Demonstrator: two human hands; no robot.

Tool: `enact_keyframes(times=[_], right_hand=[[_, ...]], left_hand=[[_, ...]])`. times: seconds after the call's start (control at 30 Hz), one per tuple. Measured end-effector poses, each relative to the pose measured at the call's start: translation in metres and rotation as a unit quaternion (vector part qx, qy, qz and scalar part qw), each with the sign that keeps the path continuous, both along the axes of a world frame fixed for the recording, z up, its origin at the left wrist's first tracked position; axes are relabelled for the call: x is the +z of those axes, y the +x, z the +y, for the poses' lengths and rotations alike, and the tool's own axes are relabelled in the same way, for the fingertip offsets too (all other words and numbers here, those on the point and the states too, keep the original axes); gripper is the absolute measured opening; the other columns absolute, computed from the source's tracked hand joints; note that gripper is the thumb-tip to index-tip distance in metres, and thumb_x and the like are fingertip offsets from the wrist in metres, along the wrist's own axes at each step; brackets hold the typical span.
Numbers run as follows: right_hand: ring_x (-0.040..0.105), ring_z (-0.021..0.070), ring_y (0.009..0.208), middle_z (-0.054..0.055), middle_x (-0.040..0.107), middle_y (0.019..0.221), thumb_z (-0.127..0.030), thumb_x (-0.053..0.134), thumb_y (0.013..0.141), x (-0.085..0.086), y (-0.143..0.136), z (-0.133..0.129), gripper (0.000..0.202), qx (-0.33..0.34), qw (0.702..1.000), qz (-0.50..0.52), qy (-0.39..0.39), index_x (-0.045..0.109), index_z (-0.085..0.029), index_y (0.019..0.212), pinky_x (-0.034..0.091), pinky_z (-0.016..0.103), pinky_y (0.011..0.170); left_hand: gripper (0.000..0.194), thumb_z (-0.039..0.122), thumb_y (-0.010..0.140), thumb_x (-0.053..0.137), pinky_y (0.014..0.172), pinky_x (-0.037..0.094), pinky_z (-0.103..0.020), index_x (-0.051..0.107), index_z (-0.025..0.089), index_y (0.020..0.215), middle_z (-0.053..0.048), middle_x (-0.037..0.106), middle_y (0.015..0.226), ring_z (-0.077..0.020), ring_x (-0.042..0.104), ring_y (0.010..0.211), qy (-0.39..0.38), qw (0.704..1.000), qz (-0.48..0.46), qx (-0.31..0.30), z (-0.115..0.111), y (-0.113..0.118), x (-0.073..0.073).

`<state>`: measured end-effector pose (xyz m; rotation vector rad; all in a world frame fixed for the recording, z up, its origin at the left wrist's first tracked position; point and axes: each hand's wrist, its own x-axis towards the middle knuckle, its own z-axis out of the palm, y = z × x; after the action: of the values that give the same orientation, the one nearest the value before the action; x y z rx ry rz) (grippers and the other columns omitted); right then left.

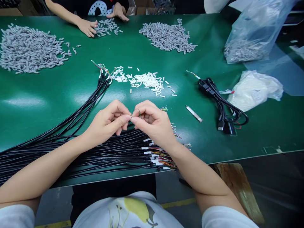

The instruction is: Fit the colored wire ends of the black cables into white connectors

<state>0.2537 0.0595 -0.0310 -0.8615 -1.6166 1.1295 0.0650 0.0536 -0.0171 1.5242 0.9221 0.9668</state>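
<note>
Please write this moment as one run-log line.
left hand: pinched, contents unclear | right hand: holding thin wire | beneath: black cables | beyond: white pieces

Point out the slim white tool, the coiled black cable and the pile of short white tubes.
Slim white tool (194, 114): head view, mid-body.
Coiled black cable (220, 126): head view, its metal USB plug.
Pile of short white tubes (149, 80): head view, its dense middle.

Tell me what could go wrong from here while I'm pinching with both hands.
The thin green wire at your right hand could slip, since only fingertips meet there with your left hand. Your right wrist is close to the coloured wire ends and might snag them. The upper black cables end beside the loose white pieces; a tug could scatter some.
</note>
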Motion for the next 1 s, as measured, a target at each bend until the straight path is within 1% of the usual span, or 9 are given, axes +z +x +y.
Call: enact_keyframes(times=[0.1,0.2,0.3,0.37,0.47,0.67,0.87,0.93,1.0], right_hand=[[0.053,0.0105,0.072,-0.001,0.056,0.083,-0.021,0.07,0.085,-0.0004,-0.0004,-0.0004,0.008,-0.043,0.999,-0.012,0.026,0.066,-0.021,0.078,0.045,0.025,0.057],[0.051,0.0122,0.072,-0.002,0.054,0.077,-0.016,0.066,0.085,-0.0015,-0.0011,-0.0017,0.011,-0.067,0.99,-0.031,0.12,0.062,-0.022,0.077,0.044,0.026,0.058],[0.048,0.012,0.07,-0.002,0.049,0.077,-0.008,0.062,0.082,-0.0038,-0.003,-0.0039,0.016,-0.072,0.973,-0.059,0.212,0.059,-0.023,0.077,0.043,0.026,0.057],[0.047,0.0115,0.067,-0.001,0.047,0.079,-0.006,0.061,0.081,-0.0053,-0.0043,-0.0052,0.018,-0.09,0.964,-0.085,0.234,0.058,-0.023,0.077,0.043,0.026,0.056],[0.047,0.0108,0.065,-0.001,0.046,0.08,-0.007,0.061,0.082,-0.0068,-0.0053,-0.0061,0.017,-0.114,0.957,-0.108,0.243,0.058,-0.023,0.077,0.044,0.027,0.055],[0.045,0.0092,0.063,-0.002,0.048,0.081,-0.01,0.063,0.083,-0.008,-0.0056,-0.0056,0.015,-0.118,0.959,-0.108,0.233,0.058,-0.022,0.076,0.044,0.026,0.055],[0.048,0.0107,0.067,-0.001,0.05,0.082,-0.016,0.063,0.086,-0.009,-0.0048,-0.0061,0.013,-0.112,0.965,-0.111,0.212,0.06,-0.022,0.075,0.045,0.026,0.056],[0.051,0.0125,0.073,0.0,0.05,0.083,-0.017,0.063,0.087,-0.0087,-0.0034,-0.0052,0.013,-0.108,0.966,-0.11,0.206,0.061,-0.022,0.075,0.047,0.028,0.061],[0.054,0.0144,0.079,0.001,0.05,0.086,-0.017,0.062,0.088,-0.0078,-0.0015,-0.0037,0.012,-0.103,0.967,-0.106,0.208,0.063,-0.022,0.077,0.049,0.031,0.067]], left_hand=[[0.016,0.032,0.096,0.066,0.049,0.045,-0.018,0.06,0.017,0.097,0.003,0.067,0.068,-0.0065,0.057,0.049,-0.087,0.992,-0.084,-0.041,0.0044,0.0002,-0.0008],[0.019,0.03,0.093,0.069,0.05,0.045,-0.018,0.06,0.016,0.102,0.002,0.069,0.071,-0.0066,0.058,0.05,-0.164,0.973,-0.143,-0.074,0.0068,-0.001,0.0011],[0.02,0.027,0.092,0.07,0.045,0.039,-0.016,0.058,0.017,0.103,0.004,0.069,0.067,-0.005,0.054,0.044,-0.191,0.964,-0.161,-0.085,0.0069,-0.0021,0.0026],[0.021,0.027,0.092,0.07,0.043,0.037,-0.016,0.056,0.018,0.104,0.004,0.069,0.067,-0.0046,0.053,0.042,-0.195,0.963,-0.163,-0.089,0.0064,-0.0024,0.0024],[0.022,0.029,0.093,0.07,0.04,0.037,-0.015,0.054,0.019,0.104,0.004,0.07,0.068,-0.0052,0.055,0.04,-0.198,0.963,-0.154,-0.095,0.0058,-0.0025,0.0005],[0.022,0.028,0.095,0.068,0.041,0.043,-0.015,0.05,0.019,0.104,0.004,0.072,0.071,-0.0076,0.062,0.041,-0.182,0.966,-0.145,-0.114,0.0054,-0.0027,-0.0024],[0.023,0.029,0.095,0.067,0.045,0.047,-0.017,0.051,0.02,0.109,0.005,0.07,0.072,-0.0074,0.062,0.044,-0.172,0.97,-0.136,-0.106,0.0051,-0.001,-0.004],[0.025,0.031,0.095,0.068,0.05,0.05,-0.018,0.053,0.02,0.11,0.004,0.069,0.073,-0.0081,0.064,0.048,-0.151,0.976,-0.125,-0.097,0.0044,-0.0002,-0.0048],[0.023,0.033,0.095,0.067,0.055,0.052,-0.02,0.054,0.02,0.109,0.003,0.068,0.072,-0.0097,0.066,0.055,-0.11,0.986,-0.098,-0.082,0.0034,0.0001,-0.0056]])
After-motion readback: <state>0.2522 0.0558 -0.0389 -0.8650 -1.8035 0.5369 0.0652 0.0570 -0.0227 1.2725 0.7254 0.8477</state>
